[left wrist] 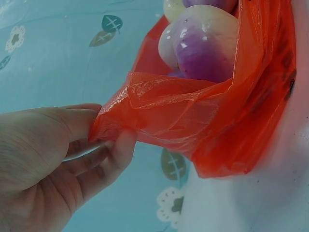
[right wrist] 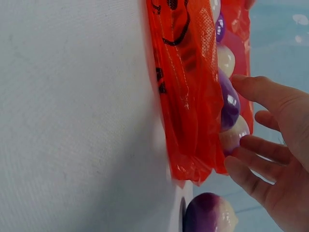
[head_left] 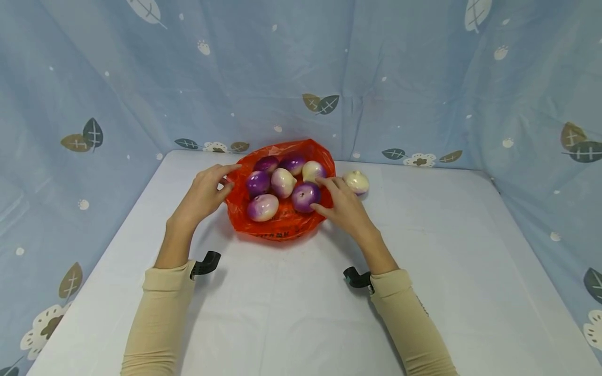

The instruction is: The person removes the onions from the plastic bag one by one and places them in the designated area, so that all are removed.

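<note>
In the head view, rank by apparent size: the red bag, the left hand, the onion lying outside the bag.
1. Red bag, clearly the largest.
2. Left hand, pinching the bag's edge.
3. Onion outside the bag, smallest; it lies slightly farther from the camera, but the gap is plain.

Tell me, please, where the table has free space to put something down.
The table is bare in front between the sleeves, and along the right edge. It is crowded around the red bag, both hands and the loose onion.

Right hand (right wrist: 277, 154) fingers (right wrist: 258, 147) touching onions in red bag (right wrist: 186, 96), perhaps gripping one, loose onion (right wrist: 208, 215) below
</note>
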### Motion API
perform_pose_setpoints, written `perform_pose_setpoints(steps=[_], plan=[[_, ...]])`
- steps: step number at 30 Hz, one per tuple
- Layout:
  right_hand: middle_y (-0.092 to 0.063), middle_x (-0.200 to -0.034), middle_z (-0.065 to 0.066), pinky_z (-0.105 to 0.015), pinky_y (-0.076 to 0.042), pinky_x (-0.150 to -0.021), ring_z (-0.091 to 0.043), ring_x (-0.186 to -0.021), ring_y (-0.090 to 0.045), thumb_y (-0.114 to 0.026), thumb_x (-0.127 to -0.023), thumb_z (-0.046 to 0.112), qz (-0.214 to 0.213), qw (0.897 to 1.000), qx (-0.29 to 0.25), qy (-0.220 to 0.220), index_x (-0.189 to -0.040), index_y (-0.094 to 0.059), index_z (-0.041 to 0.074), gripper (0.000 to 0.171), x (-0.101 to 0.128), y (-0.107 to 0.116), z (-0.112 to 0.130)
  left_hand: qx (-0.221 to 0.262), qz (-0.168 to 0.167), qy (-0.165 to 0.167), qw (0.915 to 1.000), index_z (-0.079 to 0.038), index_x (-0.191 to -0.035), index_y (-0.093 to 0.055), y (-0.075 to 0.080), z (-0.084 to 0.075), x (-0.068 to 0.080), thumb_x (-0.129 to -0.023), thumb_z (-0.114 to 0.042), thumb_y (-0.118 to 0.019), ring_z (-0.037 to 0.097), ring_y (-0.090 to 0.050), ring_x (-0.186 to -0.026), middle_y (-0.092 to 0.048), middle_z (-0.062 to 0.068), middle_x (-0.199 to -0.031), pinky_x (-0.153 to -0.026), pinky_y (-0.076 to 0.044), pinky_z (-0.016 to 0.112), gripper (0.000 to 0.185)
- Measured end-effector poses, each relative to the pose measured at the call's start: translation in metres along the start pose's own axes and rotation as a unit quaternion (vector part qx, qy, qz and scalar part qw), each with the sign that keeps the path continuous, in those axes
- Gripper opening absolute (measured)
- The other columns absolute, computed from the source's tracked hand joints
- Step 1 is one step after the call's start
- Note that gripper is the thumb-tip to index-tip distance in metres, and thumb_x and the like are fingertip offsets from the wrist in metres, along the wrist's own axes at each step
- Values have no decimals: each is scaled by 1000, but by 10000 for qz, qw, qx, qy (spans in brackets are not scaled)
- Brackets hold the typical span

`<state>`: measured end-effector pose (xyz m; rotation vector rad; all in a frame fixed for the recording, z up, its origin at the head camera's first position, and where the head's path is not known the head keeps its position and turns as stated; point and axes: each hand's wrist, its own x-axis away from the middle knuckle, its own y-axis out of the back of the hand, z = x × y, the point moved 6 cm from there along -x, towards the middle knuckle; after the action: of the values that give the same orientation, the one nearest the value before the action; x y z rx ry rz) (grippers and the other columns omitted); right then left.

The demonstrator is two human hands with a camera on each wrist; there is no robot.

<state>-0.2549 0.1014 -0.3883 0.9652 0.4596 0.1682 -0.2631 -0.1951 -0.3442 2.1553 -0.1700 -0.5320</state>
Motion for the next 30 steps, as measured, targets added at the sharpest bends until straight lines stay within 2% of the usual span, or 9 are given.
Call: perform_pose_setpoints(steps=[4, 12, 30], plan=[[-56, -129, -12, -45, -49, -106, -29, -119, -56, -77, -84, 33, -30, 9999, 9, 100, -139, -51, 12, 64, -1, -2, 2, 4, 12, -4, 10000, -7, -136, -57, 0, -1, 0, -92, 3, -57, 33, -67, -96, -65, 18, -118, -79, -60, 48, 45], [-56, -127, -14, -44, -49, -107, -28, -118, -56, -78, -83, 32, -21, 9994, 128, 322, -139, -52, 11, 64, 0, -11, 6, -39, 138, 207, 9997, -9, -137, -57, -3, 2, 1, -93, 1, -57, 32, -67, -98, -65, 17, -118, -78, -61, 46, 45], [-55, -128, -14, -45, -48, -107, -30, -119, -57, -78, -84, 30, 14, 9996, 96, 274, -136, -55, 12, 60, -1, -12, 4, -18, 128, 94, 9999, -6, -136, -58, -3, 3, -3, -91, 4, -57, 34, -68, -97, -65, 19, -118, -80, -60, 48, 45]])
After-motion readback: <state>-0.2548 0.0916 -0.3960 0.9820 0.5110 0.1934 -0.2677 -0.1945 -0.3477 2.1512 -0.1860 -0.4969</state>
